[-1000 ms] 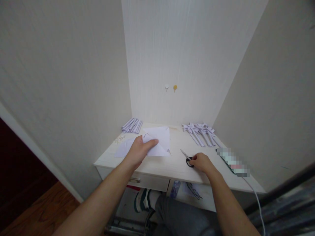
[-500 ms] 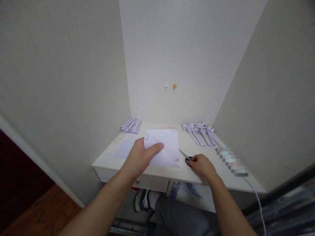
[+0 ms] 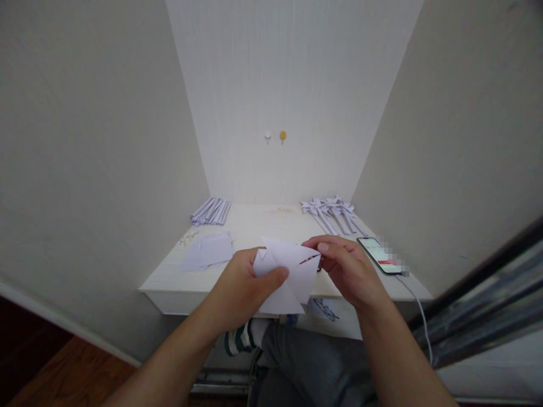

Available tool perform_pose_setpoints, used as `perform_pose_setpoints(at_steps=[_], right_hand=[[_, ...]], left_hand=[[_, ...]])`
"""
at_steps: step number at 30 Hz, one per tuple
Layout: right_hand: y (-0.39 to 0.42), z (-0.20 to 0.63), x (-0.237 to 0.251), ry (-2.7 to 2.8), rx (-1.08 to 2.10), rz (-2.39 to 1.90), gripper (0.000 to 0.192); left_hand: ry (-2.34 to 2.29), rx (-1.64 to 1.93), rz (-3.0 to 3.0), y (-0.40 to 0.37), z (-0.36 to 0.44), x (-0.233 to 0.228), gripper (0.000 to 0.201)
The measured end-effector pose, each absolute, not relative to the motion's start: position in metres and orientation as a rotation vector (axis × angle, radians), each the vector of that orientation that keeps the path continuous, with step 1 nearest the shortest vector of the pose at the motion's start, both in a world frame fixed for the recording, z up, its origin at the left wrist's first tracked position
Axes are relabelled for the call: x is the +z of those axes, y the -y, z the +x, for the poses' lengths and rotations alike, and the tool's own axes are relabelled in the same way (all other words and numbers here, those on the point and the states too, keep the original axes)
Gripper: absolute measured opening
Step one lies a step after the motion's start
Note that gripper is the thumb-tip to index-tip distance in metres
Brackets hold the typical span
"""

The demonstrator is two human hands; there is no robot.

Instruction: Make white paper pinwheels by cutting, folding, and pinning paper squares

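In the head view, the left hand (image 3: 244, 285) holds a folded white paper (image 3: 299, 277) over the front edge of the white table (image 3: 254, 220), the thumb pressed flat on top and the other fingers tucked behind, closed on its left side. A small flap is turned over at the paper's upper left, and a crease runs across it on a slant. The right hand (image 3: 345, 263) is at the paper's right corner, with its thumb and forefinger bent and close together. A thin dark streak (image 3: 309, 259) with reddish flecks runs inward from that corner, and a small black piece (image 3: 319, 269) shows just beneath the fingers; whether they grip the paper or something else, I cannot tell. On the table, flat white sheets (image 3: 207, 250) lie to the left of the paper, near some small pale bits (image 3: 188, 238). Rolled paper sticks (image 3: 212, 212) are piled at the back left, and paper pinwheels (image 3: 328, 212) with rolled stems lie at the back right. A phone (image 3: 377, 253) rests near the right edge, a white cable (image 3: 419, 305) at its lower end. A white hook (image 3: 267, 134) and a yellow hook (image 3: 283, 135) are on the back wall.
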State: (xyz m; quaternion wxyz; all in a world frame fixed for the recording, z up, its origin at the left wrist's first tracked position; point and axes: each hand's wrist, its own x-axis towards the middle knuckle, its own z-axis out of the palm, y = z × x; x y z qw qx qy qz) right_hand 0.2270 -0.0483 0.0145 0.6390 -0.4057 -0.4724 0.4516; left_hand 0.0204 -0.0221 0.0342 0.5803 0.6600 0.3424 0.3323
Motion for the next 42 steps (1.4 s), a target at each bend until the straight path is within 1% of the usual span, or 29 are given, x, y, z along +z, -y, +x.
perform_pose_setpoints(at_steps=[2, 6, 10, 14, 19, 25, 33, 42], right_hand=[[0.053, 0.226, 0.015, 1.065, 1.058, -0.904, 0.02], [0.055, 0.228, 0.012, 1.079, 1.09, -0.887, 0.026], [0.055, 0.229, 0.01, 1.093, 1.048, -0.9, 0.018], [0.056, 0.229, 0.008, 1.159, 1.01, -0.918, 0.012], [0.058, 0.229, 0.01, 1.213, 0.989, -0.938, 0.017], [0.06, 0.234, 0.008, 1.266, 0.967, -0.937, 0.014], [0.062, 0.232, 0.013, 1.269, 0.915, -1.005, 0.019], [0.063, 0.228, 0.016, 1.28, 0.887, -1.069, 0.02]], left_hand=[[-0.796, 0.789, 1.535, 0.022, 0.022, 0.033, 0.018], [-0.828, 0.827, 1.544, 0.023, 0.022, 0.033, 0.016], [-0.854, 0.84, 1.565, 0.022, 0.021, 0.032, 0.022], [-0.849, 0.84, 1.623, 0.021, 0.022, 0.031, 0.015], [-0.847, 0.85, 1.657, 0.021, 0.022, 0.03, 0.012], [-0.868, 0.837, 1.679, 0.02, 0.019, 0.03, 0.017], [-0.843, 0.805, 1.654, 0.021, 0.02, 0.03, 0.016], [-0.815, 0.793, 1.616, 0.023, 0.019, 0.031, 0.011]])
